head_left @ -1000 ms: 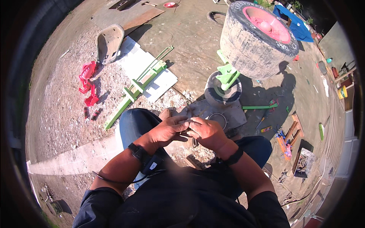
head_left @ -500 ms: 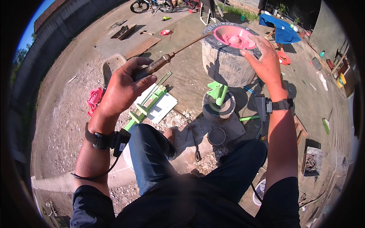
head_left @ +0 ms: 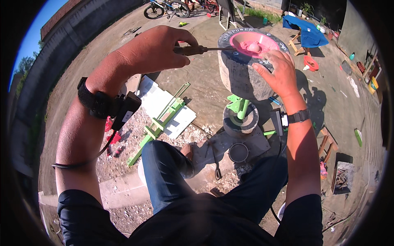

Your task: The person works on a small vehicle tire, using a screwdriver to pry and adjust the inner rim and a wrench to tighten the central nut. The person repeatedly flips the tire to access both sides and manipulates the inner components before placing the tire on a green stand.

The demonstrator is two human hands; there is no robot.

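My left hand is closed round the brown handle of a long, thin-shafted screwdriver. Its shaft lies nearly level, pointing right, with the tip at the left edge of a pink dished hub. That hub sits in the top of a thick tyre, black on top and worn grey at the side, lying flat. Over the tyre's near right edge is my right hand, thumb and fingers apart, holding nothing; whether it touches the tyre I cannot tell. Pink dust or crumbs lie round the hub's rounded centre.
A green metal bracket stands on a smaller round block before the tyre. Left of it a long green frame lies across a white sheet. Nearer are a grey round pot and a blue-draped stool stands far right.
My left hand has risen and swung the screwdriver from a slant to nearly level, its tip by the pink hub. My right hand has shifted slightly down and left.
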